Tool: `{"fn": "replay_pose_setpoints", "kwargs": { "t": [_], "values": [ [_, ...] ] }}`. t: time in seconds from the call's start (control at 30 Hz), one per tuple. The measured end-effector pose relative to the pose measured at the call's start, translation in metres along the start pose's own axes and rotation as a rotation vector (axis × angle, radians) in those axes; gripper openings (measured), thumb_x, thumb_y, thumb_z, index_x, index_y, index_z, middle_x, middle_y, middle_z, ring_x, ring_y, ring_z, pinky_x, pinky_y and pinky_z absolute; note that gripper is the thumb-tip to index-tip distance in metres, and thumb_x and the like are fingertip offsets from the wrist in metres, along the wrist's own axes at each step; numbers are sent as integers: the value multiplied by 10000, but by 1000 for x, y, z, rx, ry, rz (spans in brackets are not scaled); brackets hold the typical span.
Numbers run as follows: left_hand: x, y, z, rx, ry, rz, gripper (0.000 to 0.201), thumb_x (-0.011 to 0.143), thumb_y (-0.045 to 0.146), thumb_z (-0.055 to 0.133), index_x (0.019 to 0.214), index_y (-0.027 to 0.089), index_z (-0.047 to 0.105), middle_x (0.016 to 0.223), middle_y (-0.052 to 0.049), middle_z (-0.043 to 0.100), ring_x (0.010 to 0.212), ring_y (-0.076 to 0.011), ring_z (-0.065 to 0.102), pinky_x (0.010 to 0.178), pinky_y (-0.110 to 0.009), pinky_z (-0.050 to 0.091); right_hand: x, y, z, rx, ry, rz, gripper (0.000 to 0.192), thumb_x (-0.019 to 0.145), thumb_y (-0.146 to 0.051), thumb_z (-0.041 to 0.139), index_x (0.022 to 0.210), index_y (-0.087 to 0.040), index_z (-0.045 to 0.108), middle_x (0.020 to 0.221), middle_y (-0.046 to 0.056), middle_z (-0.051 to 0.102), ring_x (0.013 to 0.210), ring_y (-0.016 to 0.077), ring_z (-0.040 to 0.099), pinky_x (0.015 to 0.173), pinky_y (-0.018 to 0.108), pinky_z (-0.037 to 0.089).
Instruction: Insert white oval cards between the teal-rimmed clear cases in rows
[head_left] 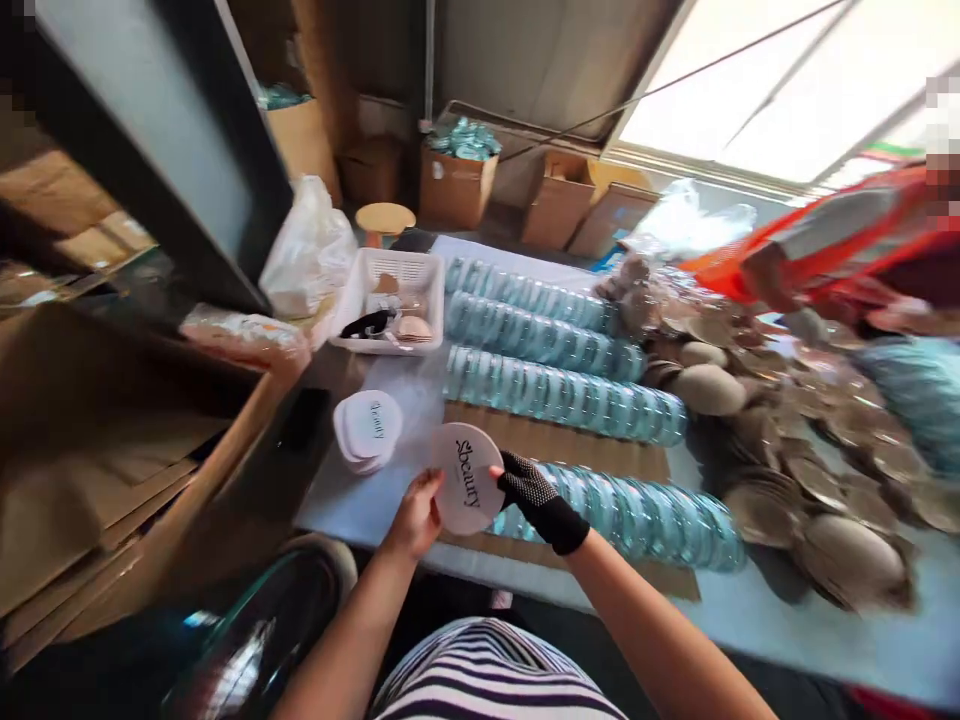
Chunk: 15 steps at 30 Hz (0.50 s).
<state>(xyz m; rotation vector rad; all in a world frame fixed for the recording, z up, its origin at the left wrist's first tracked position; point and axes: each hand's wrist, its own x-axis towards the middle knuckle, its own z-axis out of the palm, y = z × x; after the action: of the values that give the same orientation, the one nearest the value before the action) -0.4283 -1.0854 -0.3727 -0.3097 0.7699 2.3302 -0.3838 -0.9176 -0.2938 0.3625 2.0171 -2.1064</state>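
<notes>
A round pale pink disc (466, 480) printed with "beauty" is held up between my two hands, above the near side of the table. My bare left hand (420, 510) pinches its left edge with thumb and fingers. On its right edge, my right hand (536, 497) grips it in a black dotted glove with bare fingertips. Left of the disc lies a small pile of similar printed discs (369, 430). Just behind my right hand runs the nearest row of clear bluish round plastic pieces (637, 515), partly covered by that hand.
Further rows of bluish plastic pieces (562, 395) lie across the table. A white basket (436, 300) holds pale discs and a black item. Brown round pieces (847, 555) are heaped at right, near a blurred person in orange (832, 235). Cardboard boxes (457, 190) stand behind.
</notes>
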Motion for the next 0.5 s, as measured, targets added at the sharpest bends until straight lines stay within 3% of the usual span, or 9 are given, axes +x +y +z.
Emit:
{"fn": "replay_pose_setpoints", "kwargs": {
  "t": [0.1, 0.23, 0.3, 0.4, 0.5],
  "values": [
    [-4, -46, 9, 34, -172, -218, 308, 716, 237, 765, 1008, 178, 686, 932, -81, 755, 995, -267, 690, 915, -407, 523, -62, 15, -44, 166, -5, 54, 506, 752, -511, 684, 1112, -156, 649, 887, 63, 678, 760, 171, 635, 680, 312, 532],
    [0, -107, 50, 337, -261, -302, 302, 648, 227, 822, 915, 143, 710, 868, -101, 758, 915, -281, 707, 833, -386, 555, -120, 42, -112, 105, 336, 78, 474, 608, -541, 771, 834, -141, 657, 692, 5, 612, 633, 132, 583, 572, 263, 509],
    [-1, -133, 77, 459, -320, -334, 331, 632, 279, 839, 903, 131, 717, 885, -118, 756, 863, -281, 710, 773, -370, 565, -146, 50, -147, 118, 353, 50, 463, 625, -549, 757, 819, -142, 654, 697, 6, 612, 631, 128, 580, 560, 254, 501],
    [-5, -167, 115, 518, -387, -326, 422, 607, 378, 845, 939, 147, 727, 915, -118, 752, 816, -272, 706, 730, -360, 564, -184, 55, -193, 212, 172, 1, 460, 720, -523, 703, 974, -141, 675, 820, 48, 663, 727, 154, 623, 639, 283, 524],
    [-6, -199, 148, 710, -344, -184, 371, 632, 395, 825, 897, 150, 737, 859, -97, 750, 810, -256, 692, 739, -346, 552, -211, 59, -233, 138, 353, -9, 436, 667, -514, 741, 885, -140, 691, 746, 29, 651, 658, 140, 591, 596, 274, 518]
  ]
}}
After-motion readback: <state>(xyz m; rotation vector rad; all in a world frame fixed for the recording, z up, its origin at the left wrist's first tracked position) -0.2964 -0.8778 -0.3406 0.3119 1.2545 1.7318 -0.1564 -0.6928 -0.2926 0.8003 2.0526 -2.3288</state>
